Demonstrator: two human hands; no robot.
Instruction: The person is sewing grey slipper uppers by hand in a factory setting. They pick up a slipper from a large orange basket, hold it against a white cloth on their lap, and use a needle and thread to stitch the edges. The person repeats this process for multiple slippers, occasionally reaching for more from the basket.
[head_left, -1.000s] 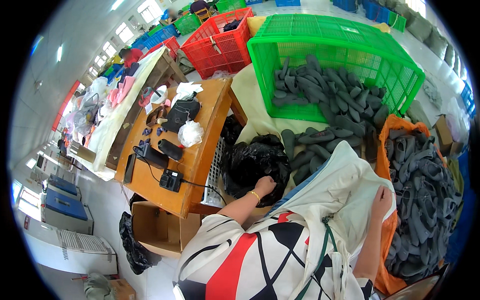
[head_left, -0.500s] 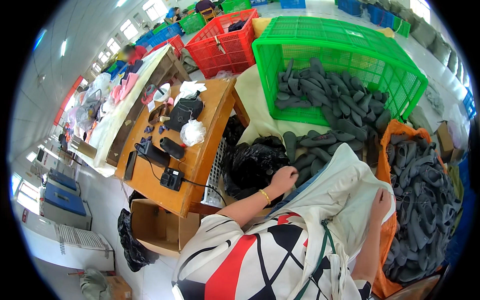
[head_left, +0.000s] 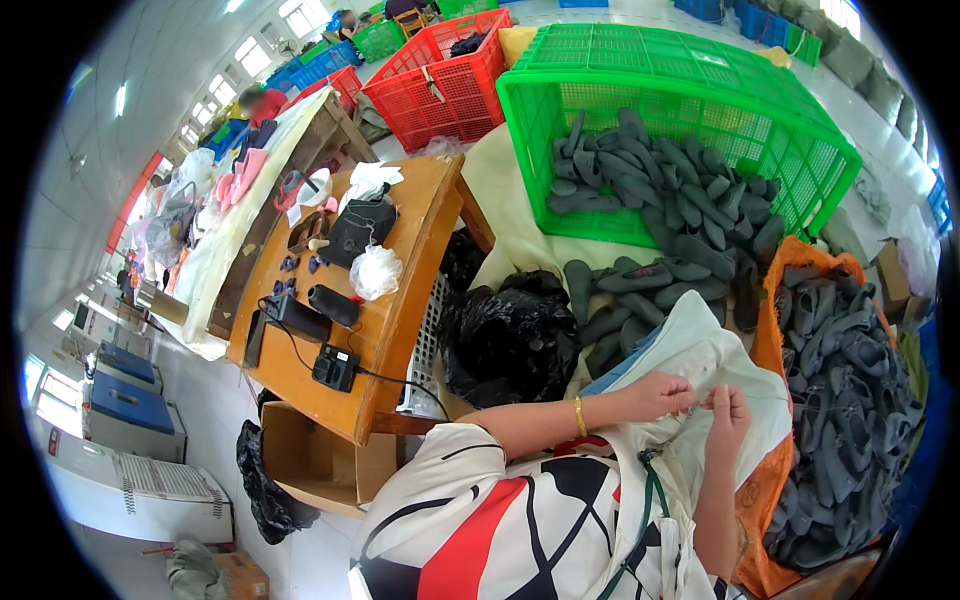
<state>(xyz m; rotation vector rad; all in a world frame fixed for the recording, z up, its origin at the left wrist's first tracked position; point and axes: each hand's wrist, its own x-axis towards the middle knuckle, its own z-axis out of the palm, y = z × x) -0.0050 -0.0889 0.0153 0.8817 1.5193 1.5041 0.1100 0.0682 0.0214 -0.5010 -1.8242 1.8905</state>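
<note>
My left hand (head_left: 658, 396), with a gold bracelet on its wrist, reaches across to the middle of my lap. Its fingers are pinched together close to my right hand (head_left: 728, 410), which is also closed at the fingertips. Between them there may be something tiny and thin, too small to make out. Both hands are above a white cloth (head_left: 748, 365) spread over my lap. Grey soft shoes (head_left: 650, 285) lie in a loose pile just beyond the cloth. More grey shoes (head_left: 845, 400) fill an orange sack (head_left: 768, 340) to the right of my right hand.
A green crate (head_left: 690, 75) lies on its side with grey shoes spilling out. Left of the shoes sits a black plastic bag (head_left: 510, 340). A wooden table (head_left: 395, 330) holds small items and a corded black device (head_left: 336, 368); a cardboard box (head_left: 310, 455) is below. A red crate (head_left: 437, 95) stands behind.
My left hand has moved right from beside the black bag and shoe pile to my lap. My right hand has shifted left, so the fingertips of both now nearly meet.
</note>
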